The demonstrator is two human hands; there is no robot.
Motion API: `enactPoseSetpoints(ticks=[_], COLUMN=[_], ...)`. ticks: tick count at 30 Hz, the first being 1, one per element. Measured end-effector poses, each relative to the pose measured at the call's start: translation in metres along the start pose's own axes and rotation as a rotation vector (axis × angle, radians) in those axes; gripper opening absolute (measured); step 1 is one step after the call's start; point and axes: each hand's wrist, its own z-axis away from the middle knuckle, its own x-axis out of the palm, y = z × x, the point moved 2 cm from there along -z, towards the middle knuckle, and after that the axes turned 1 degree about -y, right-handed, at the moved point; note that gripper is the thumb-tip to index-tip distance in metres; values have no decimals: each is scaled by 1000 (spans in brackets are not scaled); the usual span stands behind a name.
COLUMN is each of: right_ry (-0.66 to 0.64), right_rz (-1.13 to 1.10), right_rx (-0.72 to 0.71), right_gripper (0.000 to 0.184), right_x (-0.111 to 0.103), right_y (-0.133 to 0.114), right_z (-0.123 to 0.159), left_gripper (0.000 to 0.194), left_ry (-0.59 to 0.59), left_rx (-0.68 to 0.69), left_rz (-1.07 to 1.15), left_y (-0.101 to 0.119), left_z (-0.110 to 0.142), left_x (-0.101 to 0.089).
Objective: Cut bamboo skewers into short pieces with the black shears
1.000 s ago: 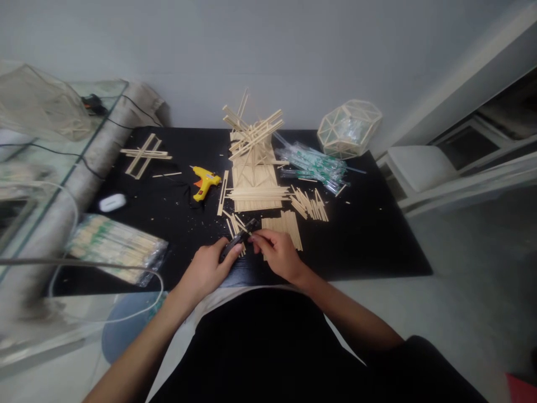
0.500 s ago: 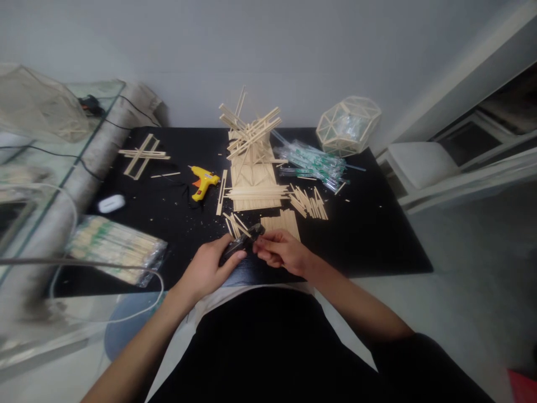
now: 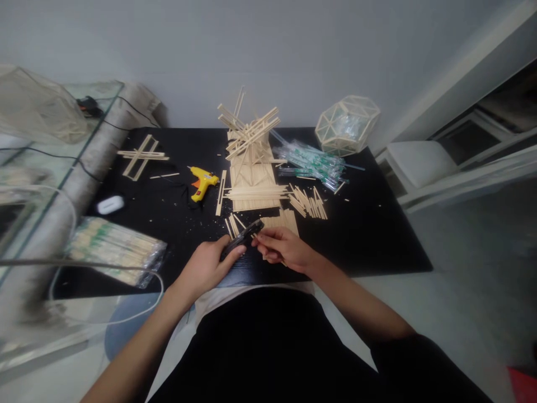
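Observation:
My left hand (image 3: 210,260) is closed around a black pliers-like cutting tool (image 3: 247,232), whose head points up and to the right. Close beside that head, my right hand (image 3: 285,249) pinches a thin wooden stick (image 3: 254,237); most of it is hidden by the fingers. Just beyond the tool lie a few short loose sticks (image 3: 233,224). A bundle of cut sticks (image 3: 289,219) rests behind my right hand, partly covered by it. Farther back, a stick framework (image 3: 251,159) stands on a mat of parallel sticks (image 3: 251,205).
A yellow glue gun (image 3: 203,183) lies left of the mat. Packaged sticks (image 3: 117,249) and a white case (image 3: 110,205) are at the left. Clear wrappers (image 3: 312,162), short sticks (image 3: 309,202) and a polyhedral stick frame (image 3: 348,126) occupy the right side of the black table (image 3: 369,235).
The stick that crossed the tool's head toward the upper left no longer shows there. The tool's head has come into clearer view, and both hands have barely shifted.

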Motion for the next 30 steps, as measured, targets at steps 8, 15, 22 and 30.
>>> enactPoseSetpoints(ticks=[8, 15, 22, 30], right_ry=[72, 108, 188, 260], right_rz=[13, 109, 187, 192], right_rx=[-31, -64, -203, -256], right_gripper=[29, 34, 36, 31], right_x=[-7, -9, -1, 9], right_y=[0, -1, -3, -2], right_z=[3, 8, 9, 14], left_gripper=[53, 58, 51, 48], left_ry=[42, 164, 161, 271], left_rx=[-87, -146, -111, -51], left_rz=[56, 171, 41, -269], left_y=[-11, -33, -16, 0], left_z=[-4, -6, 0, 6], left_x=[-2, -2, 2, 12])
